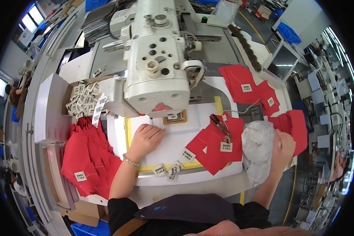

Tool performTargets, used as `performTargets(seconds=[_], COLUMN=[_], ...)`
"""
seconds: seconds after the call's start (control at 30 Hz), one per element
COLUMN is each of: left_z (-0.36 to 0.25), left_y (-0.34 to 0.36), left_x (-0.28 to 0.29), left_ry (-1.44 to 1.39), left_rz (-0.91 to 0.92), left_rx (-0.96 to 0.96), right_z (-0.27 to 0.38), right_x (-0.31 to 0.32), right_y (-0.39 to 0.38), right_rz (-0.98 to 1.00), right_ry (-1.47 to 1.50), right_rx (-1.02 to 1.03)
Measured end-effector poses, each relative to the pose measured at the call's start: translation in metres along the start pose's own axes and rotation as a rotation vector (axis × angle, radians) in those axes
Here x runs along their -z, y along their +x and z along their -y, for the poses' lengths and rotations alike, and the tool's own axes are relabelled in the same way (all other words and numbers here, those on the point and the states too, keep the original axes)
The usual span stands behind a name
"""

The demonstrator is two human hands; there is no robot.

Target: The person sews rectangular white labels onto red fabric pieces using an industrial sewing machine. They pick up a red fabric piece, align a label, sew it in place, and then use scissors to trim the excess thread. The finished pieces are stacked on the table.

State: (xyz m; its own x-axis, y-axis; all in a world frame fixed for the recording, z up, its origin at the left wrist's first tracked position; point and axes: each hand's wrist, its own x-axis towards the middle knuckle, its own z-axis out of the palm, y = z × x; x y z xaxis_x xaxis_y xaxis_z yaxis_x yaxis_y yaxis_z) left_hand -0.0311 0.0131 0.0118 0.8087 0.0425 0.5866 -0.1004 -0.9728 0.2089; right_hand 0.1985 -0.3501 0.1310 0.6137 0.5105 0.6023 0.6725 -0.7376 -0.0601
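My left hand (145, 137) rests flat, fingers together, on the white sewing table (173, 141) just below the head of the white sewing machine (157, 59). My right hand (282, 146) is at the table's right edge, gripping a crumpled whitish plastic bag (257, 147). Between the hands lie red fabric pieces (216, 145) with small white labels sewn on, and thread snips (220, 124) on top. A few loose white labels (167, 171) lie near the front edge.
A stack of red fabric pieces (88, 157) lies left of the table, with a cardboard box of white labels (82, 100) behind it. More labelled red pieces (247, 84) spread out at the right. Blue crates (289, 33) stand beyond.
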Motion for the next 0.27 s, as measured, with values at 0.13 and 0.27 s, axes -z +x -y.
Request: performTargets(seconds=[0.13,0.27], left_z=[-0.009,-0.012], left_y=[0.007,0.009], left_x=[0.0,-0.006], left_ry=[-0.005,-0.014], left_rz=[0.025,0.038], left_rx=[-0.073,-0.109], right_z=[-0.041,-0.051], right_x=[0.047,0.063], right_y=[-0.006,-0.023], right_rz=[-0.149,0.412], right_ry=[-0.115,0.4], right_rx=[-0.224,-0.253])
